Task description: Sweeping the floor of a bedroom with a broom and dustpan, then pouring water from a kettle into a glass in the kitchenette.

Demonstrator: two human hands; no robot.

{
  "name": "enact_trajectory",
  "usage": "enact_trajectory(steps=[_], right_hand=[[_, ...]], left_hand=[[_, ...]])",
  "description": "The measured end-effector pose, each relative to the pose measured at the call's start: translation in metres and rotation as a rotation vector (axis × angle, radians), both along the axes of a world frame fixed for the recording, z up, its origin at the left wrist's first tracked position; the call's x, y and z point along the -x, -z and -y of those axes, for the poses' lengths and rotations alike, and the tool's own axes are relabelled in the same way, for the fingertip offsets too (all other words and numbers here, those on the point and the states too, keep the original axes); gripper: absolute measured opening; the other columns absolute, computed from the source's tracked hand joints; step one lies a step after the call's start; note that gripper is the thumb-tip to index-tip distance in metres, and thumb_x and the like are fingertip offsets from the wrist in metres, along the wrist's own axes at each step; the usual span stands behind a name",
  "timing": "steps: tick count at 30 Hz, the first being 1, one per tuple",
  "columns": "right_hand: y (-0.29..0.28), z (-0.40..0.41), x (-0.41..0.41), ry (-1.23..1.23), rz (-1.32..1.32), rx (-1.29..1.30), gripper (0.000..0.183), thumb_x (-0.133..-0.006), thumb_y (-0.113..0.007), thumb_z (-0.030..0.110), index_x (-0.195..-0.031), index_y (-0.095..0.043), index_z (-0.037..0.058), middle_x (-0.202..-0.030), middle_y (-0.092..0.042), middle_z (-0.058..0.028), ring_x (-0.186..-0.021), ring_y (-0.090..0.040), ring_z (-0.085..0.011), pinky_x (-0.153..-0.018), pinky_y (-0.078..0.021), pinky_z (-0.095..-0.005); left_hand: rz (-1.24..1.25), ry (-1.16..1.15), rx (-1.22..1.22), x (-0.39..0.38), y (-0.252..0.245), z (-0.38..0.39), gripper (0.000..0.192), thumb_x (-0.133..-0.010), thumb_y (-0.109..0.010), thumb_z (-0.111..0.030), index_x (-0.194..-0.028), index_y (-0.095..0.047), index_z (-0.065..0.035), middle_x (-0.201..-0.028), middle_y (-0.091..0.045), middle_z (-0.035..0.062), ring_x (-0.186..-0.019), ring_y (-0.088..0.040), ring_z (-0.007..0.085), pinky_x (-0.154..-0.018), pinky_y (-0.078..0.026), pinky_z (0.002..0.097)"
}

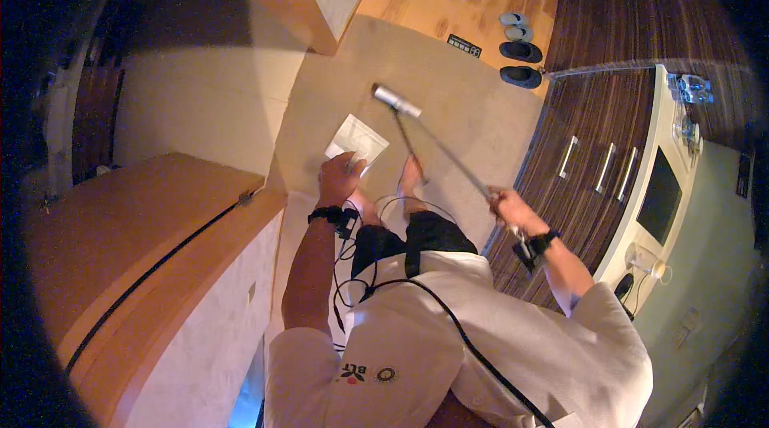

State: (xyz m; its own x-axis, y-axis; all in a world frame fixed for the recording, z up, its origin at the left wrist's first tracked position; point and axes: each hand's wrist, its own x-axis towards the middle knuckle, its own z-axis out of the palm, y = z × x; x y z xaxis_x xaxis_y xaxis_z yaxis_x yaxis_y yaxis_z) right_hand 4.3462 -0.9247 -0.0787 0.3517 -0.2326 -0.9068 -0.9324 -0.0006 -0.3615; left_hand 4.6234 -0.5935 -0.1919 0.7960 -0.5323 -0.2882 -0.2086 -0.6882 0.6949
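A long-handled roller with a white cylindrical head (396,101) reaches over the carpet. Its thin pole (450,154) runs back to my right hand (518,211), whose fingers are wrapped around the grip end. My left hand (340,178) is held in front of me with curled fingers. At its fingertips is a square white packet or folded sheet (358,139); the near corner is hidden by the hand, and blur obscures its contents. The dark line beneath the roller head looks like the pole's shadow.
Beige carpet (474,97) covers the floor around my bare feet. Several slippers (520,51) line the wood floor near a dark wood cabinet (595,127) with metal handles. To my left is a wooden ledge (150,223). Black cables (444,302) hang across my body.
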Motion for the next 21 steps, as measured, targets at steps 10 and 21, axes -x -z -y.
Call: enact_trajectory(steps=[10,21], right_hand=[[0.135,-0.043,-0.029,-0.397,0.130,0.410,0.033,-0.092,-0.048,0.011,-0.119,-0.062,-0.0010,-0.084,-0.068,-0.0207,-0.075,-0.069,-0.0301,-0.066,-0.0563,-0.0462],[-0.035,-0.114,0.033,-0.005,0.025,-0.239,0.037,-0.098,-0.057,0.019,-0.131,-0.061,0.0021,-0.067,-0.052,0.0030,-0.046,-0.048,-0.0094,-0.044,-0.0368,-0.0266]], left_hand=[[-0.080,-0.062,0.094,-0.005,-0.025,0.005,0.039,-0.080,-0.078,-0.033,-0.103,-0.075,-0.0018,-0.094,-0.074,0.0200,-0.089,-0.071,0.0376,-0.079,-0.056,0.0425],[-0.082,-0.038,0.174,-0.007,-0.021,-0.023,0.037,-0.082,-0.077,-0.031,-0.106,-0.075,-0.0036,-0.101,-0.073,0.0206,-0.095,-0.070,0.0393,-0.082,-0.055,0.0443]])
